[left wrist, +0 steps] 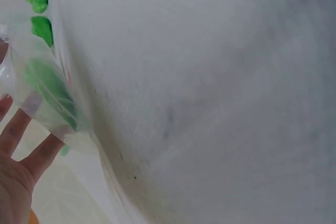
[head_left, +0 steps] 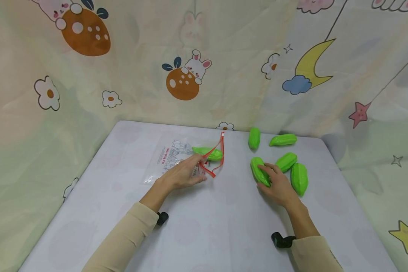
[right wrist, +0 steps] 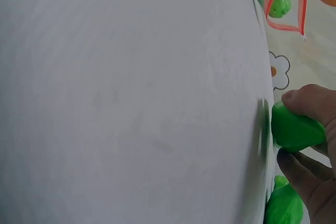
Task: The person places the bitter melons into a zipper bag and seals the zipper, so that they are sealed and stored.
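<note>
left grip (head_left: 183,174) spread, touching clear bag (head_left: 171,156), right grip (head_left: 278,186) pinching green vegetable (head_left: 257,167)

— Which surfaces shine?
— Glossy, ridged green vegetables (head_left: 300,179), plastic by their look, and a clear plastic bag (head_left: 176,155).
— The matt ones?
— Smooth white tabletop (head_left: 217,226), creased cloth backdrop (head_left: 238,75), fabric sleeves (head_left: 122,238).

Legible text: none for certain | clear bag (head_left: 151,175), at left hand (head_left: 183,174): line of red lettering (head_left: 165,155), turned sideways, just left of and beyond the hand, too small to read | fainter small print (head_left: 160,155) alongside, farther left from hand, likewise unreadable | wrist views: no readable wording
</note>
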### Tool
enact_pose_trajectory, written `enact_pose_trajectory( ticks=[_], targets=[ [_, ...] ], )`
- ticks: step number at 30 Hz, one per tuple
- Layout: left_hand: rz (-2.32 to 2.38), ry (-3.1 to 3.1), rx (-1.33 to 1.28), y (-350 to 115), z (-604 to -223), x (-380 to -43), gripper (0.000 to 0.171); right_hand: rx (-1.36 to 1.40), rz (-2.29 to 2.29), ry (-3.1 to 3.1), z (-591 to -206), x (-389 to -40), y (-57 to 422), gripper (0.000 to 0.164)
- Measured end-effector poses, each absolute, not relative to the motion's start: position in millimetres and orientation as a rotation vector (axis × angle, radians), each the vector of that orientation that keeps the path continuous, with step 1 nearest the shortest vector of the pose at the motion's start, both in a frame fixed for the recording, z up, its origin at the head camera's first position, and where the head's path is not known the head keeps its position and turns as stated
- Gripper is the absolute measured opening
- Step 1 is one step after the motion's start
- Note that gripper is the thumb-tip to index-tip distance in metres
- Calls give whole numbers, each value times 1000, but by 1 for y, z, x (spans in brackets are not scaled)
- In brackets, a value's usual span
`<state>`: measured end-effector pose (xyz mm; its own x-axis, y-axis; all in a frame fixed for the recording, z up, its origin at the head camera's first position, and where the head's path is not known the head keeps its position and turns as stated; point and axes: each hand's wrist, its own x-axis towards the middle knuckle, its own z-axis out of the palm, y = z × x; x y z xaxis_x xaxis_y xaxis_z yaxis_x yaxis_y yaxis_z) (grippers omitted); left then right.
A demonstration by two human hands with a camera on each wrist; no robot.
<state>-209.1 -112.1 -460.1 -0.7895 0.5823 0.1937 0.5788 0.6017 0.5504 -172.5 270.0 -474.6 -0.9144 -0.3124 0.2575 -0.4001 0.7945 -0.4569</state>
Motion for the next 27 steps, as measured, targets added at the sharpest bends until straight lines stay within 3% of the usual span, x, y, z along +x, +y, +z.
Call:
enact_pose_trajectory(
  ticks=[27],
  targets=[
    [944, 2817, 998, -116, -458, -208, 59, 641, 1090, -2613, -481, -198, 236, 61]
  ],
)
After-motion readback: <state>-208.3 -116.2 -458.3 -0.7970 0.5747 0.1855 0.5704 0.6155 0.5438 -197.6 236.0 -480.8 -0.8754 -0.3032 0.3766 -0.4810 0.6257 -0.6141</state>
